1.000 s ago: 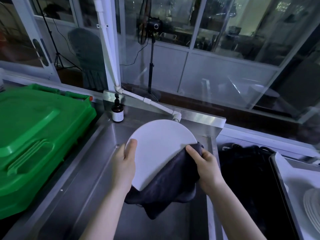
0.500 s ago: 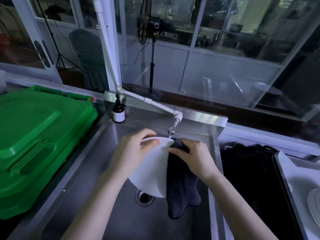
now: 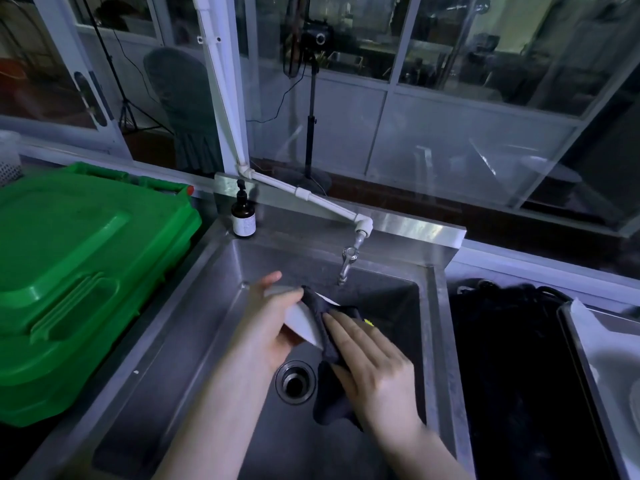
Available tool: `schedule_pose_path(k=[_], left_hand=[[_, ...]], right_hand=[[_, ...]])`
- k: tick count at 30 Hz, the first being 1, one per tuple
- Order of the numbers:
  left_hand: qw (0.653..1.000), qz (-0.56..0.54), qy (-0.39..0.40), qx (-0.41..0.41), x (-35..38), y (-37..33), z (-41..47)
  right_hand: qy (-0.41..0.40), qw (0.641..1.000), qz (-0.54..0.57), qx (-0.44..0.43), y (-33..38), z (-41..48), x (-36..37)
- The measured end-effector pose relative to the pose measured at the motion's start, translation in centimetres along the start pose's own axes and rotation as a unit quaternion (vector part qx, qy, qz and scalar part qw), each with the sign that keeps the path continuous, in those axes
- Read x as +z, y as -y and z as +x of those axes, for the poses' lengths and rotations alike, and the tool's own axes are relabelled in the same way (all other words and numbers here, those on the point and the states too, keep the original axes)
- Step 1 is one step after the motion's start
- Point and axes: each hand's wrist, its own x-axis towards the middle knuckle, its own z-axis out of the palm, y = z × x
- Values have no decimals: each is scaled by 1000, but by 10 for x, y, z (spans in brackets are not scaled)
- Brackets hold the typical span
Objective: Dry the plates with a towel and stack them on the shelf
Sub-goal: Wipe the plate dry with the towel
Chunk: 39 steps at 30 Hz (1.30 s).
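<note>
The plate (image 3: 301, 323) is up in the air over the sink (image 3: 207, 306), a bit nearer than the tap (image 3: 348, 268). It stands on its edge, so only a thin white slice of it shows. The left hand (image 3: 266, 327) grips it with fingers curled round the rim. I think it is held this way so that one flat side faces the other hand and can be wiped.

The right hand (image 3: 374, 365) is spread flat, with its fingers straight and close together. It presses the dark towel (image 3: 329, 393) against the right side of the plate. The rest of the towel hangs down under that hand, just beside the drain (image 3: 295, 382). A flat hand pushes a lot of cloth on the plate at once, so it can soak up more water.

Drying over the sink makes sense too. Drips would fall into the sink and not onto the worktop.

This looks like the drying step, and the plate is not put away yet. No shelf shows here. A wet plate can be slippery, so the left hand needs its firm hold while the right one rubs.

A brown bottle (image 3: 243, 216) stands at the far left corner of the sink. A big green bin (image 3: 86, 265) sits to the left, and a metal tray (image 3: 581, 341) lies to the right.
</note>
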Motion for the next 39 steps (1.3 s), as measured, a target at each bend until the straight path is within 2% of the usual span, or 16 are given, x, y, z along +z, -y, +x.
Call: schedule_pose_path(k=[2,5,9,13,16,22,26,28,31,34,39], left_hand=[[999,7,5,53,-6,7,1],[992,-10,60,110,-18,15,0],[981,-35,153,110,-23,24,-4],[977,-11,169,127,-21,26,-3],[975,-38,178,130,-21,25,-2],[977,-28,173,123,-28,30,-2],[973,-43,200,112,-28,26,1],[968,-33,225,109,-25,26,-1],[966,-26,237,104,-23,29,-3],[966,-38,231,107,-23,29,-3],[966,-60,221,117,-23,21,-2]], right_hand=[[20,1000,14,-7,2,-2,0],[72,997,27,-17,2,3,-4],[142,989,24,21,6,33,-4],[183,978,10,100,-4,63,-3],[167,977,-16,132,-11,61,-3],[58,988,-16,143,-4,16,-7],[90,995,19,28,8,-5,2],[129,991,43,16,8,3,5],[179,979,81,54,-3,34,6],[192,975,74,86,-18,57,8],[109,983,-14,149,-25,55,5]])
